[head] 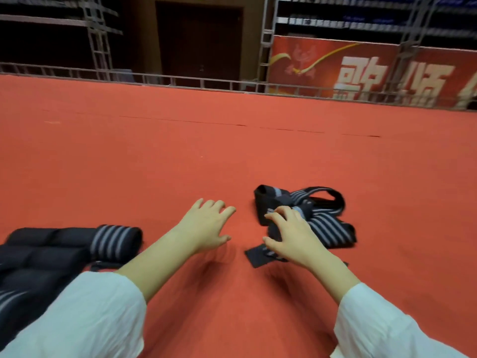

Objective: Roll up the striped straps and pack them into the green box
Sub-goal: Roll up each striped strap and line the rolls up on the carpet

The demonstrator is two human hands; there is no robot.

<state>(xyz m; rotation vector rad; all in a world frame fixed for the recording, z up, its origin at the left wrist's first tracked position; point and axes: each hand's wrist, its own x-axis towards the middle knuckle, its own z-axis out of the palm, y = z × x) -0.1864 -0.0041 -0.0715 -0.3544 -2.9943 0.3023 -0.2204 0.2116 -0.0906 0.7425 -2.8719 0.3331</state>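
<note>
A loose tangle of black straps with grey-white stripes (322, 215) lies on the red carpet right of centre. My right hand (291, 233) hovers over its near left part with fingers spread, touching or almost touching the fabric; I cannot tell which. My left hand (206, 226) hangs open over bare carpet just left of the tangle, holding nothing. At the left edge sits a pile of rolled black straps (51, 251), one roll showing its stripes (113, 241). No green box is in view.
The red carpet (180, 151) stretches far ahead to a metal rail (180, 82). Behind it stand scaffolding, a dark doorway and a red banner (374, 71) with large white characters. White sleeves cover both forearms.
</note>
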